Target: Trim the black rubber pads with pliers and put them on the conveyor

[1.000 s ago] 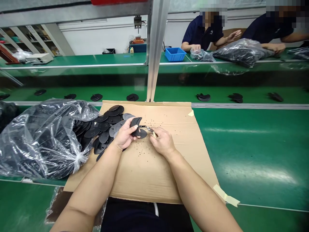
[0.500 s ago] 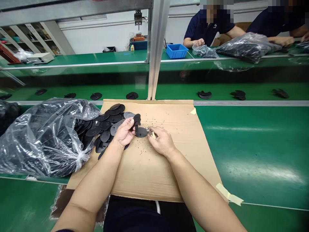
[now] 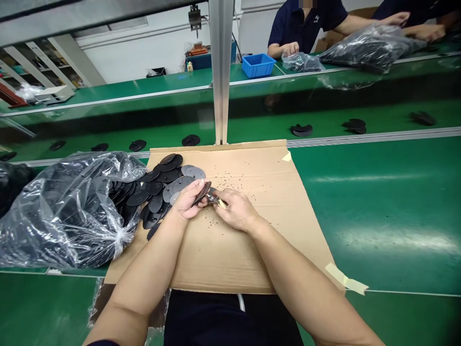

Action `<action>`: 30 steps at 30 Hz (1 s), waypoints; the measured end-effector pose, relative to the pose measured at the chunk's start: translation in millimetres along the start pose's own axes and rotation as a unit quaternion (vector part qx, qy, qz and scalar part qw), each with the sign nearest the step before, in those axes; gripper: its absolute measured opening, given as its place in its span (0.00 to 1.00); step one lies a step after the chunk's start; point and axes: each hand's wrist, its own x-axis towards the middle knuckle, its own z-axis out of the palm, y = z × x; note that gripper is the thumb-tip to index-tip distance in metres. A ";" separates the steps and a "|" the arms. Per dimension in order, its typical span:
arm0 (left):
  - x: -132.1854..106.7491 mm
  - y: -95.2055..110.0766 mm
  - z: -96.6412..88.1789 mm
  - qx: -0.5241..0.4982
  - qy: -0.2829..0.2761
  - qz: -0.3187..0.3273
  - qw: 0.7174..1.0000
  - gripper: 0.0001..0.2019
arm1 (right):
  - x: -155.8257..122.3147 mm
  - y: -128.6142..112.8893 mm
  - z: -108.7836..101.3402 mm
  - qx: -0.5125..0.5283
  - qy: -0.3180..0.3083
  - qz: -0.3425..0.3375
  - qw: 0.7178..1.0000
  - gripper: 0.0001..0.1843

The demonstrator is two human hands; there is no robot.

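Note:
My left hand (image 3: 188,201) grips a black plastic disc (image 3: 202,192), tilted on edge above the cardboard. Closed around small pliers or nippers (image 3: 216,199) with pale yellow handles, my right hand (image 3: 236,207) brings the metal jaws up against the disc's edge. Behind the jaws, part of another dark disc shows, mostly hidden by my hands. To the left, a heap of black discs (image 3: 155,203) spreads out of a clear plastic bag (image 3: 72,211). Tiny dark bits are scattered on the cardboard sheet (image 3: 230,259) around my hands.
The cardboard is taped to a green bench (image 3: 378,202). A metal post (image 3: 221,72) rises at its far edge. Small stacks of discs (image 3: 190,140) lie along the green strip beyond. Across it are a blue bin (image 3: 258,65), a filled bag (image 3: 370,48) and two co-workers.
The disc in my left hand has turned, and my hands have come together. The pliers' jaws have moved left to the disc. The camera view has shifted slightly.

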 end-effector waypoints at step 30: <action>5.6 -3.3 3.0 0.034 0.044 0.083 0.995 0.23 | -0.6 -4.9 -7.3 -0.085 -0.066 0.032 0.994 0.13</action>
